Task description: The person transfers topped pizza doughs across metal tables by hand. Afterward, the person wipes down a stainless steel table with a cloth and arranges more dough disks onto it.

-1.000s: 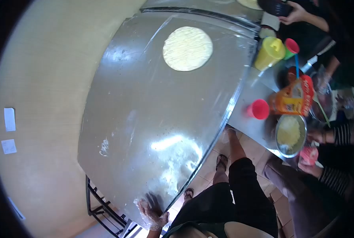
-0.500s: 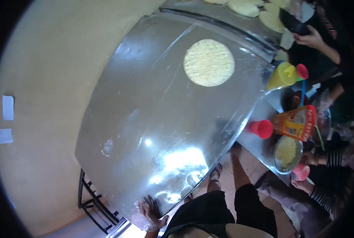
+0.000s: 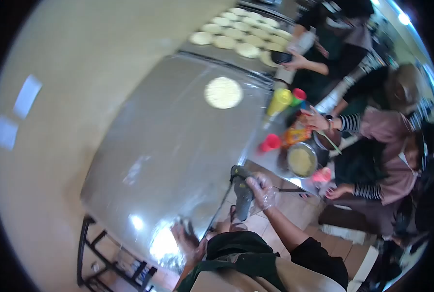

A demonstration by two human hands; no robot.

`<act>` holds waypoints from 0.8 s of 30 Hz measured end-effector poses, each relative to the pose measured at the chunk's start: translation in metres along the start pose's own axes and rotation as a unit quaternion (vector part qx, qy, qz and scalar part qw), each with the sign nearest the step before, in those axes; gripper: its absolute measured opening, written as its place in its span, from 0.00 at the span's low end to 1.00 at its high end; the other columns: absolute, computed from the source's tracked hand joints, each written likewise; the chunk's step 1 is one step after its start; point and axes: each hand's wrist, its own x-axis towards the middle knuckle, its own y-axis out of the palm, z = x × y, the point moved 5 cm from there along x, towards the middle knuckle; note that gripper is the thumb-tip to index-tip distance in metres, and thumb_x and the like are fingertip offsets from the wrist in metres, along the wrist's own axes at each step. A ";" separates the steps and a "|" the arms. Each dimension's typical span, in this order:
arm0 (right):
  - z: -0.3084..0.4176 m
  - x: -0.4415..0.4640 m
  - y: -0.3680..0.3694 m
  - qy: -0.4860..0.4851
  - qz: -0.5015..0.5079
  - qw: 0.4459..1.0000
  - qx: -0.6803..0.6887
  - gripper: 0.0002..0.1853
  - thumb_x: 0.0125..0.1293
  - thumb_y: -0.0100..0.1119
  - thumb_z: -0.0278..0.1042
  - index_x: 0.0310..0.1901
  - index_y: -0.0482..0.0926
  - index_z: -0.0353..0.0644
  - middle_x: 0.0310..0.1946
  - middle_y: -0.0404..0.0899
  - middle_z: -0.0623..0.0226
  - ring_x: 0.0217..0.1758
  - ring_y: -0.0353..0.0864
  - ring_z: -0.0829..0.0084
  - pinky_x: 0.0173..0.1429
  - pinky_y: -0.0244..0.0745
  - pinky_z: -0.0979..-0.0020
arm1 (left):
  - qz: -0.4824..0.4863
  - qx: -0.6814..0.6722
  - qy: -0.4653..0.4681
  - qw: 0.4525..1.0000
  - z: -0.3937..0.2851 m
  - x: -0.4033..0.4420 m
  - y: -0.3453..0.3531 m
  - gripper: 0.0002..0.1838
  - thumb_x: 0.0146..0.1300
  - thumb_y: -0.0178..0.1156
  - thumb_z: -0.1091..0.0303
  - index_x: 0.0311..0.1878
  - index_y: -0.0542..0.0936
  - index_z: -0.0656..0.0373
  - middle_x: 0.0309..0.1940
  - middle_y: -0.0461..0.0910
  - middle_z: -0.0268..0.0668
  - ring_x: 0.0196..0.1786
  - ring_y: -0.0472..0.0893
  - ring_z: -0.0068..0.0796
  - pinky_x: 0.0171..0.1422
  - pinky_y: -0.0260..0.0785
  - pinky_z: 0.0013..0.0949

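My left hand (image 3: 189,241), in a clear plastic glove, lies with fingers spread on the near end of the shiny metal table (image 3: 163,131). My right hand (image 3: 264,192), also in a clear glove, is closed around a dark grey elongated object with a bent head (image 3: 244,197). This object is at the table's right edge; blur hides its exact kind. Toward the far end of the table lies a round flat dough sheet (image 3: 223,93) with a pale, ridged surface, apart from both my hands.
Several pale rounds (image 3: 247,50) cover a farther metal surface. On the right side table stand a yellow squeeze bottle (image 3: 279,102), a red cup (image 3: 270,142), an orange pouch (image 3: 296,135) and a bowl of pale yellow food (image 3: 302,162). Co-workers stand along the right.
My right hand has come up from beside the table edge, with the dark grey object now visible in it. My left hand stays on the table. The view has shifted, showing more co-workers.
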 end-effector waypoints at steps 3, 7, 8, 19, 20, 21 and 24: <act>0.026 0.009 0.063 -0.079 0.056 0.984 -0.149 0.13 0.60 0.60 0.39 0.34 0.75 0.35 0.26 0.73 0.62 0.31 0.70 0.69 0.38 0.66 0.69 | -0.010 0.211 0.076 0.974 -0.047 0.010 -0.025 0.42 0.50 0.67 0.49 0.65 0.58 0.53 0.67 0.48 0.50 0.70 0.50 0.53 0.69 0.46 0.56; 0.014 -0.012 0.136 -0.208 0.135 0.892 -0.377 0.31 0.56 0.61 0.40 0.59 0.64 0.35 0.57 0.65 0.41 0.59 0.67 0.50 0.61 0.62 0.61 | -0.050 0.304 0.040 0.951 -0.066 -0.013 -0.108 0.43 0.48 0.66 0.52 0.64 0.58 0.58 0.63 0.54 0.57 0.67 0.52 0.60 0.67 0.44 0.61; 0.009 -0.019 0.150 -0.227 0.177 0.891 -0.352 0.41 0.55 0.61 0.38 0.66 0.51 0.35 0.65 0.50 0.37 0.68 0.54 0.43 0.69 0.52 0.56 | -0.070 0.329 0.008 0.942 -0.061 -0.021 -0.128 0.42 0.49 0.65 0.51 0.64 0.58 0.58 0.63 0.55 0.58 0.66 0.53 0.62 0.67 0.44 0.62; -0.017 0.080 0.314 -0.359 0.120 0.838 -0.393 0.33 0.57 0.47 0.22 0.66 0.51 0.32 0.67 0.51 0.44 0.71 0.47 0.47 0.73 0.43 0.55 | -0.196 0.399 -0.094 0.891 -0.032 -0.036 -0.161 0.43 0.51 0.63 0.51 0.65 0.55 0.59 0.64 0.55 0.56 0.66 0.53 0.62 0.67 0.44 0.60; 0.001 0.086 0.337 -0.338 0.149 0.837 -0.405 0.34 0.57 0.46 0.21 0.67 0.50 0.36 0.67 0.51 0.45 0.71 0.48 0.49 0.74 0.43 0.56 | -0.199 0.401 -0.102 0.888 -0.030 -0.035 -0.162 0.43 0.51 0.63 0.51 0.65 0.55 0.59 0.64 0.55 0.56 0.66 0.53 0.62 0.67 0.44 0.60; 0.015 0.084 0.355 -0.313 0.177 0.835 -0.417 0.36 0.56 0.45 0.20 0.68 0.49 0.39 0.67 0.51 0.47 0.71 0.49 0.52 0.74 0.43 0.58 | -0.193 0.399 -0.107 0.890 -0.030 -0.035 -0.162 0.43 0.51 0.63 0.51 0.66 0.54 0.58 0.64 0.55 0.56 0.66 0.54 0.62 0.67 0.44 0.61; 0.037 0.072 0.398 -0.327 0.241 0.810 -0.423 0.38 0.56 0.43 0.19 0.69 0.47 0.45 0.67 0.52 0.49 0.71 0.51 0.55 0.74 0.43 0.60 | -0.188 0.395 -0.115 0.892 -0.027 -0.031 -0.165 0.44 0.51 0.64 0.51 0.66 0.54 0.58 0.64 0.55 0.55 0.65 0.54 0.63 0.67 0.44 0.61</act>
